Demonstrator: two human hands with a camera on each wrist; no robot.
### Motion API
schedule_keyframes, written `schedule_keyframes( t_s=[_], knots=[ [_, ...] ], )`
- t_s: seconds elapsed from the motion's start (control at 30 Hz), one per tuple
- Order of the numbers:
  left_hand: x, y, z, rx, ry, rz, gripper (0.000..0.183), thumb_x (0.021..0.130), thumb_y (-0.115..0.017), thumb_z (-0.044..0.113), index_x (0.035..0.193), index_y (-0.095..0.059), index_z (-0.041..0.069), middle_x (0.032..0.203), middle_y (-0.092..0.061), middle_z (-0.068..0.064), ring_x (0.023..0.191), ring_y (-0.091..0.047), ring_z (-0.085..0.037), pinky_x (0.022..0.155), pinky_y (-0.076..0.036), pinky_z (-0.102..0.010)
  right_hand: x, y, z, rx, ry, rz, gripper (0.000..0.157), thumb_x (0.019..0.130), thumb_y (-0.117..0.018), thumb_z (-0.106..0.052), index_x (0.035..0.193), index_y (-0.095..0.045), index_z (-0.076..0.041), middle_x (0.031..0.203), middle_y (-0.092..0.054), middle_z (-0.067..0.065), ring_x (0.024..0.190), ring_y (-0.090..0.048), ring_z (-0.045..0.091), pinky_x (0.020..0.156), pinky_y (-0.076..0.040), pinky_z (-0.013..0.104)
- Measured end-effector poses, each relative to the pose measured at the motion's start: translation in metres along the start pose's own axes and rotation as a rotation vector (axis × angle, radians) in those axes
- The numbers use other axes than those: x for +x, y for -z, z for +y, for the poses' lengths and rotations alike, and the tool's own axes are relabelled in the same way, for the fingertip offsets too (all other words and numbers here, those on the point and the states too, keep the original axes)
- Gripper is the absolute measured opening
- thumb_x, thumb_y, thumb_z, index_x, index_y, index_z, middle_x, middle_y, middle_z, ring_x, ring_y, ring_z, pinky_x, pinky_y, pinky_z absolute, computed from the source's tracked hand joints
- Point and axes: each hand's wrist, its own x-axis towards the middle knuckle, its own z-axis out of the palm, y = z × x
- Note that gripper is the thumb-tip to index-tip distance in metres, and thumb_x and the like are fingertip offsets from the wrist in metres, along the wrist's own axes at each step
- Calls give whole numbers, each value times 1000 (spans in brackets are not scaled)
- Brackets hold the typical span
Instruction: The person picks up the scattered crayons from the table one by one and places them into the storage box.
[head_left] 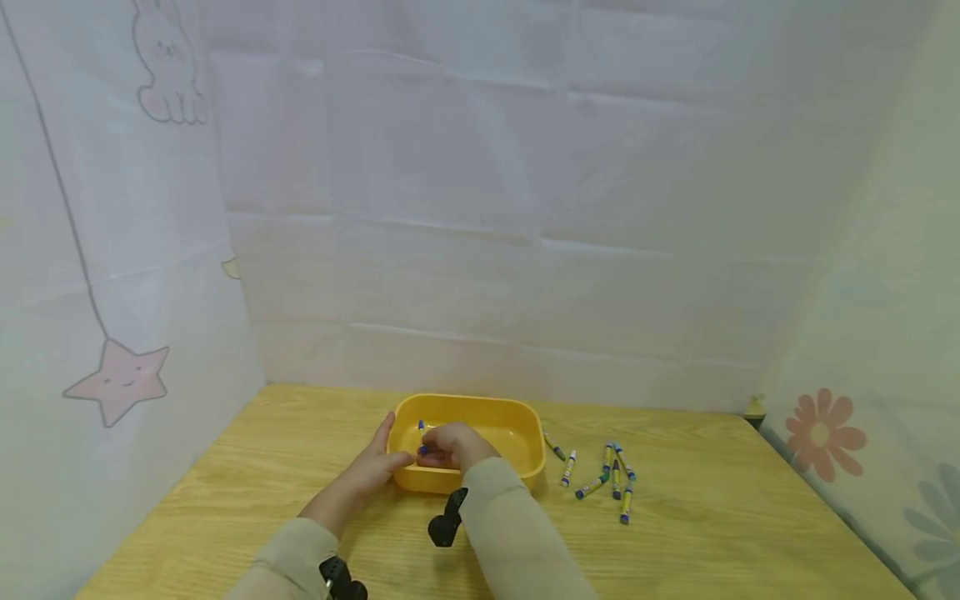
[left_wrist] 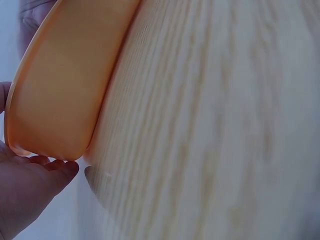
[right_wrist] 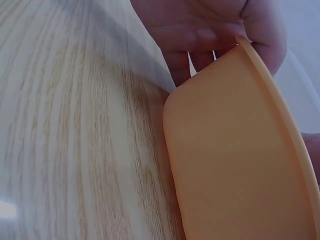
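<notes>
My left hand (head_left: 371, 467) grips the left end of a yellow plastic basin (head_left: 517, 479), its thumb over the rim and its fingers against the outside wall, as the left wrist view shows. Inside the basin, near that end, is a crayon (head_left: 422, 435) with blue ends and a pale wrapper. My right hand (head_left: 459, 446) reaches over the near rim with its fingers curled and pinches the crayon's lower end. In the right wrist view, the left hand (right_wrist: 205, 30) holds the basin's end, and only a bit of the right hand (right_wrist: 312, 150) shows at the edge.
Several crayons (head_left: 617, 479) with yellow wrappers lie in a loose group to the right of the basin. Closer to it are a white-tipped crayon (head_left: 568, 468) and a green-ended crayon (head_left: 555, 446). Everything stands on a wooden table (head_left: 720, 517), with a pale cloth (head_left: 495, 208) hanging behind.
</notes>
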Motion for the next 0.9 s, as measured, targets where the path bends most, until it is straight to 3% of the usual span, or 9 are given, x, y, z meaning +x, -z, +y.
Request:
schedule_keyframes(
  t_s=[0.13,0.4,0.6,0.9],
  knots=[
    [1,-1,0,-10,-6,5,96,85,-60,7,157,4,7,162,1,-29,148,-2,-48,119,-3,-63,-2,0,-2,-24,13,5,31,99,-51,-6,122,-58,13,107,-69,27,91,-74,29,83,-59,33],
    [0,-2,-1,-10,-1,10,97,85,-59,6,158,5,8,161,0,-31,148,-4,-48,119,-5,-63,-5,9,-3,19,23,-21,47,101,-50,-17,135,-46,14,120,-62,31,107,-67,35,93,-56,38],
    [4,-1,-3,-1,8,2,97,85,-59,7,158,5,9,161,1,-31,147,0,-51,118,-2,-64,-6,26,-9,39,44,-49,50,102,-47,-19,140,-42,12,134,-53,34,121,-58,43,100,-51,45],
    [6,2,-5,2,10,-25,96,87,-60,8,157,6,10,161,4,-31,147,4,-51,117,1,-65,-13,57,-20,-1,96,-77,48,103,-46,-17,144,-41,7,143,-47,32,127,-54,41,103,-49,44]
  ],
)
